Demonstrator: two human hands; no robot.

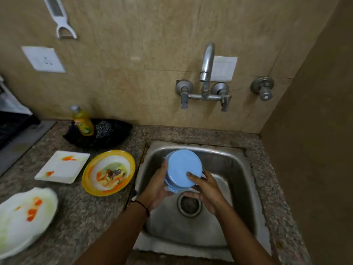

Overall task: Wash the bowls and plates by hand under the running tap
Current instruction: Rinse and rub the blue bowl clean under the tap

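Observation:
Over the steel sink [238,175] I hold a light blue bowl [182,167] tilted up, its underside facing me. My left hand [158,186] grips its left rim. My right hand [206,190] holds the right side, with the thumb pressed on the blue base. The wall tap [207,60] is above the sink; I see no water stream. On the counter to the left lie dirty dishes: a yellow-rimmed bowl [108,173] with food scraps, a white square plate [62,167] and a white oval plate [24,217] with orange smears.
A yellow dish-soap bottle [83,121] and a dark scrubber [104,129] sit in a black tray [118,138] against the wall. A stove edge [11,129] is at far left. A side wall [315,150] closes off the right. The sink drain [189,204] lies below my hands.

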